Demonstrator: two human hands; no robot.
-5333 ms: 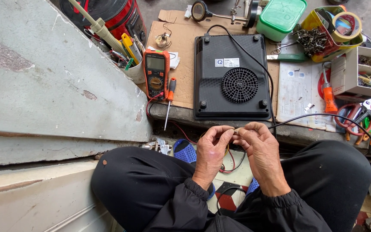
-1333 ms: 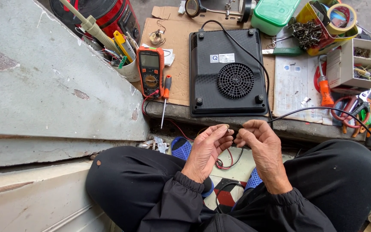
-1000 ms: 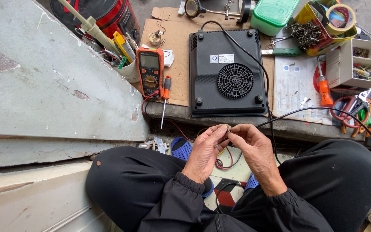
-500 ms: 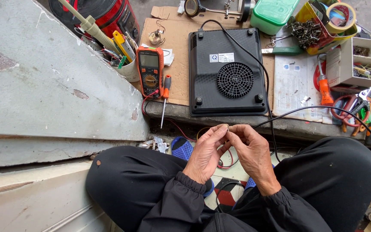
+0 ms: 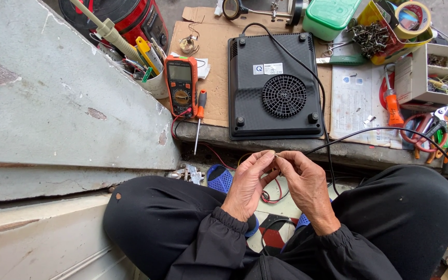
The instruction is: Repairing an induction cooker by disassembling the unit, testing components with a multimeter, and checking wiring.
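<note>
My left hand (image 5: 247,182) and my right hand (image 5: 305,184) meet over my lap, fingertips pinched together on the bare end of a black cable (image 5: 390,129). That cable arcs away to the right and back toward the black induction cooker (image 5: 273,78), which lies upside down on cardboard with its round fan grille facing up. Thin red wires (image 5: 270,194) loop beneath my hands. An orange multimeter (image 5: 181,85) rests left of the cooker, and an orange-handled screwdriver (image 5: 199,116) lies beside it.
A worn grey slab (image 5: 53,103) fills the left side. A white cup of tools (image 5: 149,67) and a red appliance (image 5: 130,15) stand behind the meter. At right are a green box (image 5: 330,15), a yellow bin of screws and tape (image 5: 390,28), a white parts tray (image 5: 431,72), pliers (image 5: 442,135).
My hands stayed together at the cable end, with the fingers shifting slightly as they work it. The view has drifted a little; nothing on the bench moved.
</note>
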